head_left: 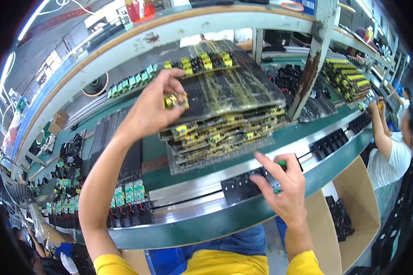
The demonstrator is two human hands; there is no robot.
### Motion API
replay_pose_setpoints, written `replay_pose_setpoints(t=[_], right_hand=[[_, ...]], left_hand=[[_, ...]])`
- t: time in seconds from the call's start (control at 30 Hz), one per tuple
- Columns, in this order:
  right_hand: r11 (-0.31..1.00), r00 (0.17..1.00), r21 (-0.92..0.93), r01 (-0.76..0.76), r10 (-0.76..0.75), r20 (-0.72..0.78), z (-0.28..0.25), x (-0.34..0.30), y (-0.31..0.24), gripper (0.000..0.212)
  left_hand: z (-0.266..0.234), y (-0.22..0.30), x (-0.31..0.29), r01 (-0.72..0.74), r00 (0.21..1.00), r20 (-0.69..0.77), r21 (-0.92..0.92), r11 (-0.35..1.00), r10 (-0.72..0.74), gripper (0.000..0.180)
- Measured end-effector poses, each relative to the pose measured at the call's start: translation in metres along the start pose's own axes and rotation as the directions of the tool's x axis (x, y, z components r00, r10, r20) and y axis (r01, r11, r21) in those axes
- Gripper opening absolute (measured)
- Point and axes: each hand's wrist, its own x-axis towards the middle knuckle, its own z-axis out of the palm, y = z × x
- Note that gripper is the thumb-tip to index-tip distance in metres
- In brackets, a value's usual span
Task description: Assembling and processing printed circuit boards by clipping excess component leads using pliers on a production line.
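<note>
Head view: the left hand (150, 106) is grasping a small yellow board (171, 101) beside the board stack (220, 133), apparently picking boards; the right hand (287, 192) is hanging over black housings (234, 189), its grip unclear; the next move is probably calling for careful pinching

Workshop hall w/ long green workbench (192, 230), lit by tube lights (31, 20).
Overhead: white-painted shelf (179, 31) w/ wood-coloured edge, meeting rust-patched post (312, 75) R of ctr. Upper L: bright window (53, 65), long red banner (55, 19). Metal track (183, 184) along benchtop; far bkgd partly blurred.
</note>
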Motion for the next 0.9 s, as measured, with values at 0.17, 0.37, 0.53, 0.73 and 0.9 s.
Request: replay_pose_setpoints(t=[0.17,0.37,0.53,0.73,0.9], right_hand=[[0.973,0.984,0.151,0.176,-0.172,-0.039,0.027,0.033,-0.038,0.054],[0.918,0.948,0.235,0.319,-0.304,-0.098,0.028,0.026,-0.033,0.036],[0.744,0.994,0.664,-0.072,0.11,-0.016,0.016,-0.004,-0.034,0.024],[0.629,0.953,0.757,-0.178,0.302,-0.027,0.019,-0.023,-0.035,0.019],[0.911,0.986,0.386,-0.145,0.163,-0.016,0.011,-0.042,-0.016,0.02]], left_hand=[[0.038,0.091,-0.079,0.049,0.984,0.176,-0.08,0.996,-0.034,0.085],[0.049,0.103,-0.106,-0.129,0.963,0.227,-0.095,0.987,0.147,0.068],[0.079,0.105,-0.125,0.142,0.944,0.326,-0.55,0.823,0.055,0.044],[0.124,0.123,-0.13,0.243,0.97,0.189,-0.704,0.668,-0.154,0.017],[0.119,0.112,-0.119,0.38,0.925,0.232,-0.513,0.77,-0.302,0.006]])
